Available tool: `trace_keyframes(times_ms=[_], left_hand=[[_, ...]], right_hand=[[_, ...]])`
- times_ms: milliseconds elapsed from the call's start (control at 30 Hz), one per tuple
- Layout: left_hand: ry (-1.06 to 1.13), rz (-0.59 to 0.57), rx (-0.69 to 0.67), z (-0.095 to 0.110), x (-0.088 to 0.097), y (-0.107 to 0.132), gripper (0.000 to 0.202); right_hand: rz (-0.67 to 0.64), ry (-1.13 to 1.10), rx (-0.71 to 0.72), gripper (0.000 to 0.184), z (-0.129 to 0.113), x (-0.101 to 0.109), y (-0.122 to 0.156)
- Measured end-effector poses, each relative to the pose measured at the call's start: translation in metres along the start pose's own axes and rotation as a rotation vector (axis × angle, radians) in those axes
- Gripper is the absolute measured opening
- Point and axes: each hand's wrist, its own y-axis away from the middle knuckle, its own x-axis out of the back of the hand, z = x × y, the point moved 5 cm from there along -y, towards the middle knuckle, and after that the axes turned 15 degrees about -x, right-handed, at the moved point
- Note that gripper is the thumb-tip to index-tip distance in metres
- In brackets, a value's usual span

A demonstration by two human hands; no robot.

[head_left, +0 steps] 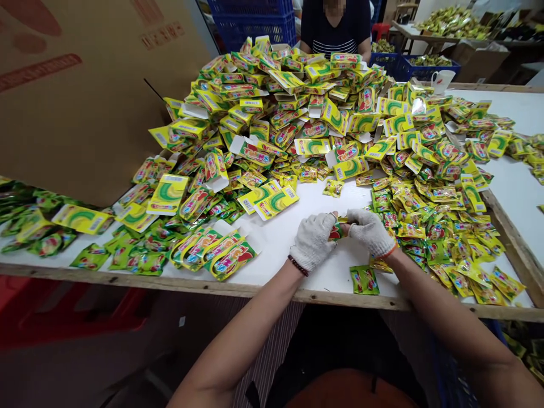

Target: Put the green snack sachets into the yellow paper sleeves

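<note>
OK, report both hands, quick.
Left hand: closed, holding a small colorful package.
Right hand: fingertips at the same package; whether they grip it cannot be told.

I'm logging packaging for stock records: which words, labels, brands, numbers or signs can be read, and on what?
No text reads clearly enough to quote.
Yellow-and-green cardboard boxes: large multicoloured lettering, too blurred; barcodes show, their digits too small.
Large brown cardboard carton: red-band lettering, blurred; small handling symbols, indistinct.
Small shiny green plastic packets and yellow plastic packets: print too small.
</note>
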Motion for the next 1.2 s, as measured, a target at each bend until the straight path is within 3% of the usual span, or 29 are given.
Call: trace_keyframes(times_ms=[267, 333, 500, 633, 767, 833, 967, 1033, 1100, 1200], left_hand=[[-0.063, -0.002, -0.033, 0.006, -0.006, -0.002, 0.074], [-0.082, -0.003, -0.036, 0.005, -0.007, -0.002, 0.072], [-0.064, 0.009, 0.01, -0.003, -0.006, -0.001, 0.069], [-0.049, -0.015, -0.037, -0.003, -0.005, 0.0, 0.064], [-0.053, -0.047, -0.097, -0.001, 0.002, 0.012, 0.062], [-0.083, -0.06, -0.049, -0.01, 0.012, 0.028, 0.061], [-0.267, -0.124, 0.173, -0.045, 0.041, 0.063, 0.049], [-0.29, -0.088, 0.216, -0.056, 0.052, 0.067, 0.045], [-0.208, 0.002, 0.186, -0.056, 0.055, 0.053, 0.034], [0.031, 0.066, 0.131, -0.049, 0.038, 0.002, 0.022]], right_hand=[[-0.094, -0.058, -0.158, 0.015, 0.006, -0.002, 0.003], [-0.192, -0.043, -0.172, 0.014, 0.003, -0.006, 0.006], [-0.493, -0.193, -0.414, 0.034, 0.007, -0.012, 0.017], [-0.707, -0.336, -0.413, 0.043, 0.004, -0.028, 0.025], [-0.854, -0.385, -0.395, 0.037, -0.004, -0.043, 0.03], [-0.742, -0.331, -0.362, 0.033, -0.004, -0.033, 0.023], [-0.189, -0.011, -0.208, 0.021, 0.018, 0.022, -0.005], [-0.03, 0.242, -0.077, 0.022, 0.03, 0.042, -0.015], [0.024, 0.467, -0.036, 0.033, 0.042, 0.049, -0.021], [0.016, 0.656, -0.085, 0.048, 0.048, 0.046, -0.021]])
